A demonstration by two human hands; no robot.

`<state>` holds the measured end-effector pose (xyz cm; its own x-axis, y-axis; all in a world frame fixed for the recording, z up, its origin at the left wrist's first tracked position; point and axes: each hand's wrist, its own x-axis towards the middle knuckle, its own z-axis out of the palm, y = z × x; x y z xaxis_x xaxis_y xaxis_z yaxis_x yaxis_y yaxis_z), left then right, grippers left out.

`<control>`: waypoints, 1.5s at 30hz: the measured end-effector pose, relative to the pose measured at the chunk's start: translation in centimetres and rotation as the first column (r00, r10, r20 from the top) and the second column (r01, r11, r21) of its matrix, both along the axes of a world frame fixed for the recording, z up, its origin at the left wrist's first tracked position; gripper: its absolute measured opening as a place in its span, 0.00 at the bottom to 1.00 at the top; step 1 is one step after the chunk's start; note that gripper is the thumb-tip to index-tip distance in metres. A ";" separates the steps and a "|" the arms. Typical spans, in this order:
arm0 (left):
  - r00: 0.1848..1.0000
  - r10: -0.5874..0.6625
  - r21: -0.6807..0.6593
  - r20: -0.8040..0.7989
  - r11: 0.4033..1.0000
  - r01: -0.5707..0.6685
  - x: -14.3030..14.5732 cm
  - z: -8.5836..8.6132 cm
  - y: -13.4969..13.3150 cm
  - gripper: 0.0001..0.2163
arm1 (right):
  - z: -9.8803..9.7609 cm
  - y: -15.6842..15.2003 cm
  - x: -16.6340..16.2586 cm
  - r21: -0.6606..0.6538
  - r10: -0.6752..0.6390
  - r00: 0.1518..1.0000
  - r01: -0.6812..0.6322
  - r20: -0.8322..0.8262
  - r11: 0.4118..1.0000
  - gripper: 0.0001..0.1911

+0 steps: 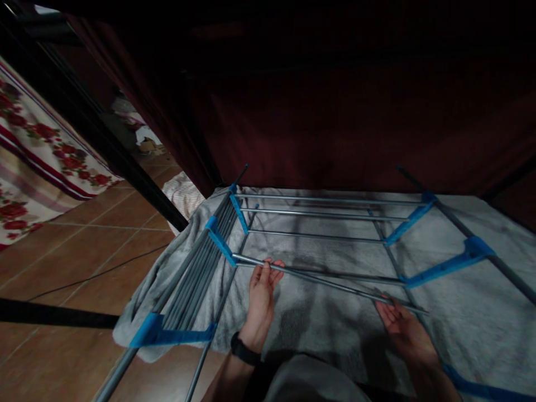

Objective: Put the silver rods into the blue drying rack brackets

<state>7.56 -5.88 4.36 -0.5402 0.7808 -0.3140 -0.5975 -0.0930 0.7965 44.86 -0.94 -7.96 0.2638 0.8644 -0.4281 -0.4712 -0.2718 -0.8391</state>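
Note:
A thin grey metal rod (329, 283) slants across in front of me. My left hand (263, 293) pinches it near its left end, which meets a blue plastic bracket (221, 242); I cannot tell whether it is seated there. Closer to the rod's other end, the fingers of my right hand (404, 329) are closed on it. That right end sticks out past my fingers, apart from the blue bracket (448, 265) on the right. Both brackets belong to a rack frame of grey tubes, where several crossbars (330, 214) span the far part.
Several grey rods (205, 279) lie side by side along the frame's left. Beneath the rack is a grey blanket (335, 346). A dark red curtain (355, 128) hangs behind. At left are black bars (138, 184), a tiled floor (104, 245), a cable and a floral cloth (42, 156).

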 end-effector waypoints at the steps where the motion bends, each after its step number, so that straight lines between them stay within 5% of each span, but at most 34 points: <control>1: 1.000 -0.006 0.007 -0.007 1.000 0.006 0.2 0.2 0.1 0.19 | 0.1 0.1 -0.2 -0.035 -0.027 0.999 0.025 -0.039 0.999 0.03; 8: 0.992 -0.082 0.063 -0.093 0.994 0.088 2.7 1.8 1.1 0.25 | 2.8 0.0 -2.6 -0.140 -0.107 0.961 0.073 -0.256 0.987 0.07; 15: 0.946 -0.176 0.097 -0.270 0.973 0.209 5.7 3.3 1.6 0.18 | 4.6 -1.1 -6.7 -0.162 -0.059 0.901 -0.013 -0.430 0.987 0.11; 23: 0.881 -0.260 0.101 -0.395 0.941 0.323 8.8 2.4 1.4 0.20 | 5.7 -2.0 -10.6 -0.137 -0.004 0.832 -0.086 -0.555 0.987 0.12; 29: 0.769 -0.310 0.044 -0.558 0.915 0.401 10.0 1.6 0.9 0.19 | 7.3 -3.0 -12.5 -0.072 0.143 0.701 -0.268 -0.699 0.961 0.06; 35: 0.651 -0.197 0.097 -0.733 0.917 0.387 7.3 4.7 1.8 0.21 | 8.1 -3.7 -11.9 -0.119 0.330 0.676 -0.527 -0.659 0.842 0.02; 40: 0.450 -0.143 0.046 -0.882 0.922 0.383 5.0 7.0 1.8 0.18 | 7.8 -3.1 -10.2 -0.093 0.285 0.747 -0.419 -0.600 0.903 0.08; 45: 0.265 -0.035 0.066 -0.964 0.929 0.363 4.4 6.1 1.9 0.15 | 7.1 -2.4 -8.5 -0.085 0.219 0.797 -0.319 -0.563 0.944 0.11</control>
